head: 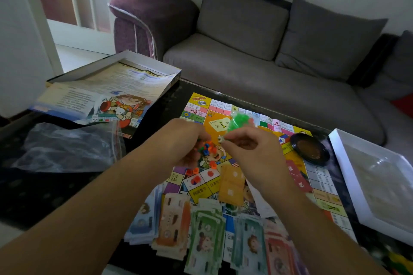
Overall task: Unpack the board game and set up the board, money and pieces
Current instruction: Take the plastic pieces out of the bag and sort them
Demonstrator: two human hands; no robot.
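- Both hands hover over the middle of the board [263,128], sorting the small playing pieces out of their bags.
- Left hand [185,140] is cupped, fingers curled round a cluster of orange and red pieces [206,147]; a few more lie loose on the board just below it.
- Right hand [250,147] pinches the neck of a small bag of green pieces [238,121], the bag sticking up above the fingertips, with something tiny and pale at the pinch; too small to name.
- To do this well: I'd keep the left palm level so nothing spills, and tip the green bag low over the board so pieces don't bounce off.
- Money [207,230] sits fanned in stacks along the board's near edge; an orange card stack [231,185] lies on the board just beyond it.
- Both forearms reach in from the near side, wrists raised, hands nearly touching.
- Box [143,60] with its rules sheet sits left of the board, a white tray [342,163] right.
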